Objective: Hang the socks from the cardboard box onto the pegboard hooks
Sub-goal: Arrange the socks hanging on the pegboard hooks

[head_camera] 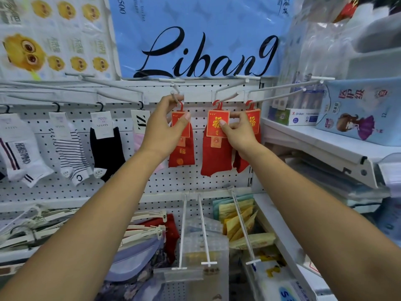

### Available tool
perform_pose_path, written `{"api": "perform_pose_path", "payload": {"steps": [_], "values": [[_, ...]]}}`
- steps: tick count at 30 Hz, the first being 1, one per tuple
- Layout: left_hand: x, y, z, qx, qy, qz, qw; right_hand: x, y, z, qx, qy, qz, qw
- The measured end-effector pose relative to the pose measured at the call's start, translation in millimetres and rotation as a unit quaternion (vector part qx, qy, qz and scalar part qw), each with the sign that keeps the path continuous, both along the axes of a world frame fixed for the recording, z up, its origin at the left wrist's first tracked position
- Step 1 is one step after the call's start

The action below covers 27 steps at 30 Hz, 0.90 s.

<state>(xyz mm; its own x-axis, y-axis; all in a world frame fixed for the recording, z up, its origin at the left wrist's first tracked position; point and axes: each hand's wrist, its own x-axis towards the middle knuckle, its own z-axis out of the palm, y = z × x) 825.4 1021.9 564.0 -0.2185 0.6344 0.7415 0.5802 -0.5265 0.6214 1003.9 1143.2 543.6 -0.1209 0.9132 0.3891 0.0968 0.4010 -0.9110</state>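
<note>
Three packs of red socks with red and gold cards hang side by side on the white pegboard [184, 181]. My left hand [167, 124] grips the left red pack [182, 148] by its card and red hanger, at the tip of a white peg hook [175, 92]. My right hand [238, 131] pinches the card of the middle red pack [217, 157], which hangs from its own white hook [230, 96]. The right red pack [253, 120] hangs partly hidden behind my right hand. No cardboard box is in view.
White, striped and black socks [104, 148] hang on hooks to the left. Long bare hooks [201, 224] jut out below, over bagged goods. A shelf [314, 144] with boxed items sticks out on the right. Blue packaging [195, 35] sits above the pegboard.
</note>
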Motion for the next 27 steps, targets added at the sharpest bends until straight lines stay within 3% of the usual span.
{"api": "perform_pose_path", "payload": {"steps": [4, 11, 17, 27], "values": [[4, -4, 0, -0.005, -0.013, 0.001, 1.0, 6, 0, -3, -0.013, -0.012, -0.011, 1.0], [16, -29, -39, -0.041, -0.057, 0.009, 0.997, 35, -38, -37, 0.07, -0.089, -0.03, 0.993], [26, -83, -104, -0.103, -0.039, 0.044, 0.993, 64, -105, -83, 0.077, -0.148, 0.059, 0.984], [21, -218, -202, -0.203, -0.091, 0.146, 0.964, 26, -219, -145, 0.037, -0.11, 0.241, 0.964]]}}
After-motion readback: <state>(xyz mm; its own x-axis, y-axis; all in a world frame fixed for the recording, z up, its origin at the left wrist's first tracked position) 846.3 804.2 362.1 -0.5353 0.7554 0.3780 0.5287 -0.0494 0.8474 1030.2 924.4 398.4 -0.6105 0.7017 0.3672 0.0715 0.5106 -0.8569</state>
